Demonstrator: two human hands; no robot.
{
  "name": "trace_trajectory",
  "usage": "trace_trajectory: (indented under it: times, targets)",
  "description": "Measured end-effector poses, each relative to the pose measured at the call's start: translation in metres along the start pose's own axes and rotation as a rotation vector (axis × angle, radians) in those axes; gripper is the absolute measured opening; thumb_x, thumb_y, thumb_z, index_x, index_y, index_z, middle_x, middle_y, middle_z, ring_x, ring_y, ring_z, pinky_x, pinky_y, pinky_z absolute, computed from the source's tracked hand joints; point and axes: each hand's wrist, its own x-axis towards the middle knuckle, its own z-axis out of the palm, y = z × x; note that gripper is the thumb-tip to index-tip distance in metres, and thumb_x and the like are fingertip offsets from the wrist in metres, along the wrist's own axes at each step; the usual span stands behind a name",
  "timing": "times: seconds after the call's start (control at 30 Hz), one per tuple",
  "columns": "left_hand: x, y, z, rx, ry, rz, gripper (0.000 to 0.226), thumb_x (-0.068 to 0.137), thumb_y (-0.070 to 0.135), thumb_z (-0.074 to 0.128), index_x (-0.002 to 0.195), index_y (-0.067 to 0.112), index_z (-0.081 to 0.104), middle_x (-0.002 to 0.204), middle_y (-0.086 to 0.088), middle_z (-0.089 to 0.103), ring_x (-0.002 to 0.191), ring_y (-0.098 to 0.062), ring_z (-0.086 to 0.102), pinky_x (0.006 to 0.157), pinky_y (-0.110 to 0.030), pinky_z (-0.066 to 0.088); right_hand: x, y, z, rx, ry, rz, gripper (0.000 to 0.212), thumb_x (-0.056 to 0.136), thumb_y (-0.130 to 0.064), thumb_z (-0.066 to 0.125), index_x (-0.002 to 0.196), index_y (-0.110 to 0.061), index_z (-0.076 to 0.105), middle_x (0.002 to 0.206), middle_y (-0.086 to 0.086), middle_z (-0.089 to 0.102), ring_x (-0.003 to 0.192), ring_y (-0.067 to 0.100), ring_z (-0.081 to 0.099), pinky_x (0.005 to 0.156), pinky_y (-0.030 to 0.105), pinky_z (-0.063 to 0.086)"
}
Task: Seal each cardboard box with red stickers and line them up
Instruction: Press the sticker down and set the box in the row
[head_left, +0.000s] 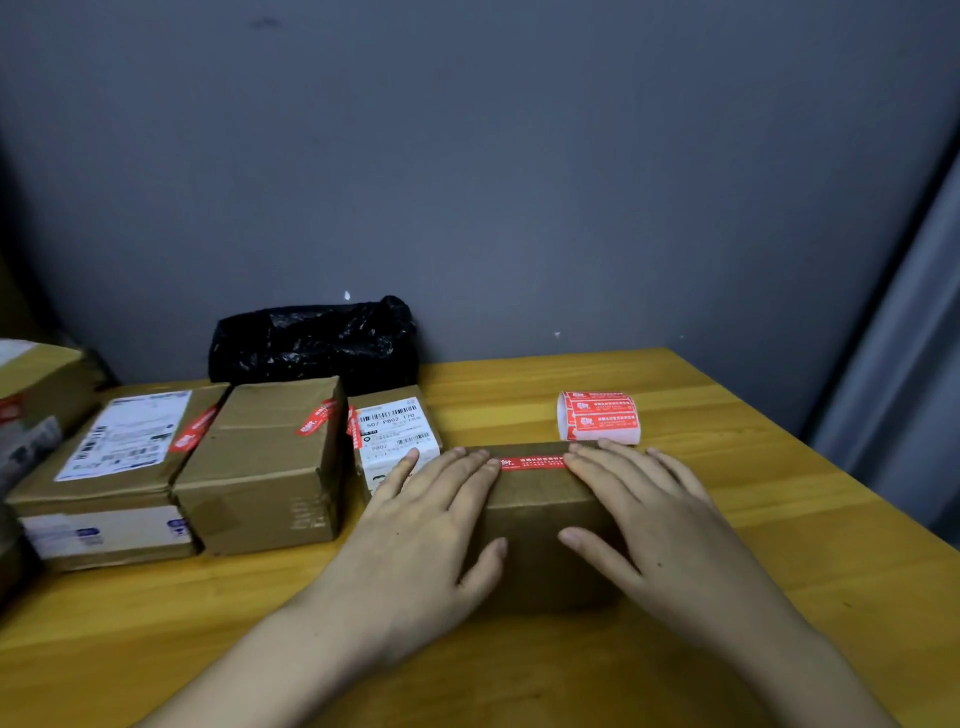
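Far left, table edge: part of a box (36, 384) with a red sticker, mostly cut off. Next, a row along the wooden table (727, 519): a flat labelled box (104, 467), a taller plain box (265, 467), then a small white-labelled box (395, 436), each carrying a red sticker. A black plastic bag (317, 343) sits behind them against the wall.

Centre: the current box (540, 525), long axis running left-right, lies just right of the small labelled box, a narrow gap between them. A fresh red sticker (532, 462) lies along its far top edge.

Left hand (431, 530): flat, fingers straight and spread, draped over the box's left end, fingertips touching the sticker's left end. Gripping nothing.

Right hand (649, 525): same posture over the right end, fingertips at the sticker's right end, thumb resting on the top face.

Behind the right hand, the sticker roll (600, 417), near but apart.

Judgement: sticker being pressed down; the row lies to the left, so the left hand leads any slide into line.
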Motion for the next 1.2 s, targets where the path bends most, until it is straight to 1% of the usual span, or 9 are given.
trace_trajectory:
  times: [0.13, 0.27, 0.43, 0.6, 0.73, 0.87, 0.97, 1.07, 1.2]
  targets:
    - [0.003, 0.0, -0.005, -0.222, 0.027, -0.071, 0.064, 0.087, 0.06, 0.023, 0.145, 0.034, 0.021, 0.152, 0.02, 0.02, 0.142, 0.001, 0.015, 0.114, -0.018, 0.005, 0.0, 0.001, 0.002, 0.312, 0.074, 0.05, 0.072, 0.08, -0.078, 0.014, 0.143, -0.045, 0.028, 0.135, -0.041, 0.025, 0.127, -0.017, 0.014, 0.111, 0.023, 0.019]
    - [0.001, -0.004, -0.002, -0.436, 0.064, -0.191, 0.063, 0.093, 0.049, 0.042, 0.146, 0.037, 0.01, 0.154, 0.021, 0.011, 0.141, 0.003, 0.011, 0.113, -0.019, 0.015, 0.005, 0.008, 0.009, 0.766, 0.124, 0.256, 0.064, 0.075, -0.082, 0.037, 0.133, -0.057, 0.027, 0.129, -0.04, 0.03, 0.131, 0.0, 0.031, 0.106, 0.034, 0.037]
    - [-0.005, 0.0, 0.004, -0.536, -0.051, -0.167, 0.075, 0.088, 0.054, 0.049, 0.147, 0.037, 0.006, 0.153, 0.024, 0.001, 0.141, 0.004, 0.006, 0.114, -0.016, 0.011, 0.016, 0.033, 0.003, 0.925, -0.223, 0.201, 0.09, 0.055, -0.073, 0.068, 0.129, -0.067, 0.018, 0.122, -0.044, 0.023, 0.115, -0.012, 0.039, 0.096, 0.021, 0.042]
    - [0.005, 0.005, 0.002, -0.405, -0.033, -0.236, 0.077, 0.088, 0.062, 0.042, 0.149, 0.036, 0.003, 0.152, 0.023, -0.015, 0.144, -0.003, -0.004, 0.118, -0.026, 0.01, 0.027, 0.047, 0.001, 0.963, -0.383, 0.14, 0.101, 0.067, -0.038, 0.084, 0.138, -0.06, 0.016, 0.126, -0.032, 0.03, 0.107, -0.01, 0.053, 0.087, 0.017, 0.051]
    - [0.023, 0.015, 0.003, -0.085, 0.02, -0.034, 0.087, 0.076, 0.074, 0.006, 0.151, 0.03, 0.002, 0.159, 0.013, -0.003, 0.145, -0.004, -0.008, 0.118, -0.029, -0.009, 0.028, 0.047, 0.012, 0.89, -0.339, 0.12, 0.105, 0.055, -0.056, 0.082, 0.138, -0.061, 0.017, 0.137, -0.027, 0.025, 0.121, 0.002, 0.043, 0.1, 0.032, 0.048]
    - [0.034, 0.028, 0.006, 0.03, 0.01, 0.061, 0.097, 0.067, 0.071, -0.006, 0.151, 0.025, 0.013, 0.157, 0.007, 0.018, 0.145, -0.01, 0.013, 0.118, -0.034, -0.005, 0.027, 0.044, 0.016, 0.874, -0.244, 0.109, 0.101, 0.055, -0.058, 0.084, 0.136, -0.057, 0.024, 0.136, -0.028, 0.027, 0.12, -0.001, 0.041, 0.094, 0.024, 0.049]
    - [0.037, 0.028, 0.003, -0.02, 0.047, 0.056, 0.094, 0.069, 0.071, -0.001, 0.15, 0.027, 0.014, 0.156, 0.008, 0.021, 0.143, -0.008, 0.016, 0.118, -0.033, -0.002, 0.024, 0.043, 0.016, 0.853, -0.155, 0.136, 0.088, 0.06, -0.047, 0.083, 0.131, -0.056, 0.032, 0.131, -0.03, 0.03, 0.116, -0.006, 0.04, 0.082, 0.011, 0.045]
    - [0.037, 0.025, -0.005, -0.147, 0.112, 0.035, 0.085, 0.074, 0.071, 0.009, 0.15, 0.031, 0.008, 0.155, 0.012, 0.019, 0.143, -0.003, 0.011, 0.117, -0.027, -0.003, 0.019, 0.046, 0.012, 0.873, -0.063, 0.212, 0.082, 0.055, -0.049, 0.081, 0.123, -0.057, 0.036, 0.123, -0.032, 0.031, 0.111, -0.004, 0.042, 0.079, 0.016, 0.046]
    - [0.038, 0.009, -0.017, -0.363, 0.19, -0.057, 0.075, 0.084, 0.068, 0.034, 0.148, 0.034, 0.015, 0.149, 0.016, 0.027, 0.138, -0.004, 0.022, 0.116, -0.029, 0.018, 0.017, 0.054, 0.002, 0.851, 0.061, 0.334, 0.073, 0.069, -0.036, 0.081, 0.126, -0.049, 0.038, 0.121, -0.013, 0.032, 0.102, -0.005, 0.04, 0.072, 0.014, 0.039]
